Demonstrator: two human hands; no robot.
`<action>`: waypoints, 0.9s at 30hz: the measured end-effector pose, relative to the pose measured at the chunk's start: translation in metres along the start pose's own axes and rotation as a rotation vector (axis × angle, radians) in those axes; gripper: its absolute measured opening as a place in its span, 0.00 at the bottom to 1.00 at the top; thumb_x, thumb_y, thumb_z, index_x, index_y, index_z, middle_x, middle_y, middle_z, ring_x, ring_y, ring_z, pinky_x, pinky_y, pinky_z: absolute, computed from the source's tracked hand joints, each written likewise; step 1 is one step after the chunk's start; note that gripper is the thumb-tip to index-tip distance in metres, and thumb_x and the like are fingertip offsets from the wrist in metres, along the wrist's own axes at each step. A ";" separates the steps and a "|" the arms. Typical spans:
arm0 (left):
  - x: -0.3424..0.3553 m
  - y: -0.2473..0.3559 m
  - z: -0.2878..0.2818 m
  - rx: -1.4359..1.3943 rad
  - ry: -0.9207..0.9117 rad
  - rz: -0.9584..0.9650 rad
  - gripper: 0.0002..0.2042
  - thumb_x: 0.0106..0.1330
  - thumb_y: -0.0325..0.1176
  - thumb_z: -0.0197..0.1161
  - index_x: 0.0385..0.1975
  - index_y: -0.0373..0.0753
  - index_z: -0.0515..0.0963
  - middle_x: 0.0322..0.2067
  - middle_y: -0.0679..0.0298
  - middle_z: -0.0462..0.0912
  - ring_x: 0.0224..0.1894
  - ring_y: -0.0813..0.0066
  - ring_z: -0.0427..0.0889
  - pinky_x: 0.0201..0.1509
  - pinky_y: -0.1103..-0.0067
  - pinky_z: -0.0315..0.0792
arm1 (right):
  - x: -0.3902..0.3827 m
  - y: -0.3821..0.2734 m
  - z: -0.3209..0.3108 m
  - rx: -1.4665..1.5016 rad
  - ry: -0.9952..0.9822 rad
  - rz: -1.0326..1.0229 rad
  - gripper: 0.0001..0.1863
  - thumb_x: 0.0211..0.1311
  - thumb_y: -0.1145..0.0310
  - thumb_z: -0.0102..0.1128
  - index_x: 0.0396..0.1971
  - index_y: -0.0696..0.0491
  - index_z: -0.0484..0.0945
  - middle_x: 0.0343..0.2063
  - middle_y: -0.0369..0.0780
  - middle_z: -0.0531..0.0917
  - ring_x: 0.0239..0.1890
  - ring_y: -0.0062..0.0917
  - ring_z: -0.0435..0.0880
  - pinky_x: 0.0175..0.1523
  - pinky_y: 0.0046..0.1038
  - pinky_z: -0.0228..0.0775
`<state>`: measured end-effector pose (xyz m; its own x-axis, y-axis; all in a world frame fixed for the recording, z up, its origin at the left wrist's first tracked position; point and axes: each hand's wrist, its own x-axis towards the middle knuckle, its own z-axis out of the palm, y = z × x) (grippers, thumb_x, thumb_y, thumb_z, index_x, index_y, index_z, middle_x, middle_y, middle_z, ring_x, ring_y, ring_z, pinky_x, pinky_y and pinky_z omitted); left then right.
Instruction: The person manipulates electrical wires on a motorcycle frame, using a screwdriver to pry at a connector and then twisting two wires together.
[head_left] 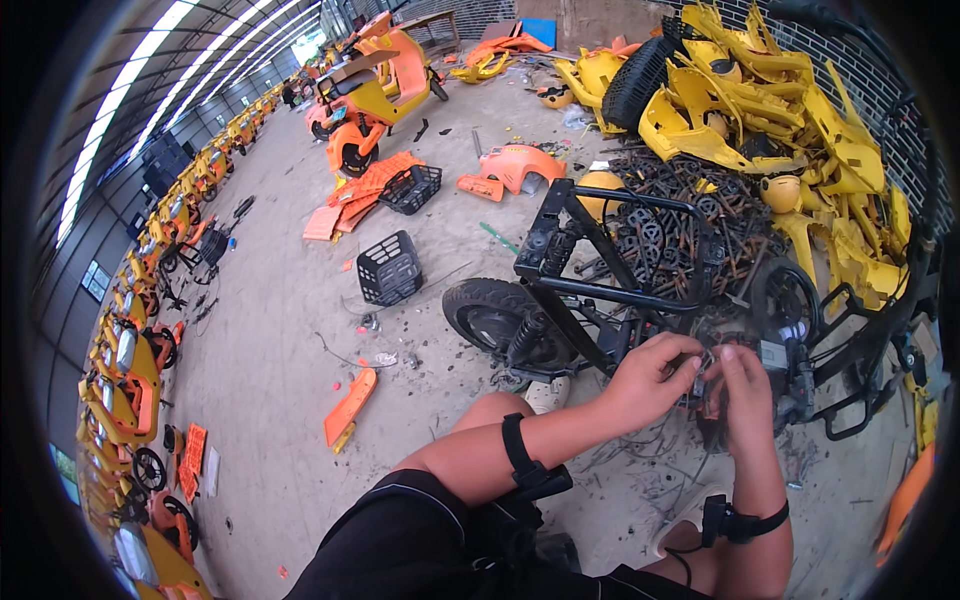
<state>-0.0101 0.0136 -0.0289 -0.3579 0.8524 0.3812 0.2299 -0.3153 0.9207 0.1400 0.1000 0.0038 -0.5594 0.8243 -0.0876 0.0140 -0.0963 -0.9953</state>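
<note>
My left hand [657, 374] and my right hand [744, 388] are close together over the bared middle of a stripped black scooter frame [610, 285]. The fingers of both are pinched on thin wires [713, 392], dark and reddish, which run down between the hands. Their ends are too small and partly covered by my fingers to make out. Just past my right hand are a boxy dark part with a pale label [773, 354] and more dark parts of the frame. The rear wheel [500, 322] with its spring shock lies to the left of my left hand.
Behind the frame is a heap of rusty metal parts [690, 225], with yellow body panels [790, 120] piled beyond. Black baskets [390, 268], an orange panel [350, 408] and an orange fender [520, 165] lie on the floor. An orange-yellow scooter [375, 90] stands farther back; more line the left wall.
</note>
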 end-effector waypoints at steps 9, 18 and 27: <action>0.010 0.005 -0.013 -0.462 0.043 -0.309 0.11 0.74 0.29 0.58 0.51 0.31 0.76 0.39 0.62 0.83 0.39 0.79 0.84 0.40 0.81 0.78 | -0.009 0.001 0.009 -0.133 0.023 -0.188 0.12 0.74 0.63 0.55 0.46 0.56 0.77 0.30 0.33 0.79 0.23 0.12 0.71 0.26 0.15 0.63; 0.005 0.012 -0.023 -0.581 -0.056 -0.301 0.08 0.74 0.26 0.57 0.49 0.34 0.74 0.35 0.63 0.82 0.37 0.79 0.80 0.41 0.81 0.76 | -0.018 -0.017 0.033 -0.541 -0.132 -0.721 0.33 0.59 0.70 0.65 0.65 0.59 0.67 0.56 0.47 0.75 0.29 0.17 0.77 0.44 0.24 0.73; 0.006 0.005 -0.031 -0.502 -0.050 -0.191 0.07 0.74 0.25 0.55 0.48 0.34 0.73 0.36 0.64 0.81 0.38 0.80 0.79 0.41 0.81 0.75 | -0.016 -0.019 0.038 -0.539 -0.144 -0.642 0.32 0.60 0.72 0.65 0.65 0.59 0.67 0.56 0.48 0.76 0.33 0.21 0.79 0.50 0.27 0.72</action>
<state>-0.0389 0.0046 -0.0195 -0.3051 0.9290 0.2096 -0.3006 -0.3028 0.9044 0.1173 0.0677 0.0257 -0.6932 0.5458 0.4708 0.0304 0.6747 -0.7375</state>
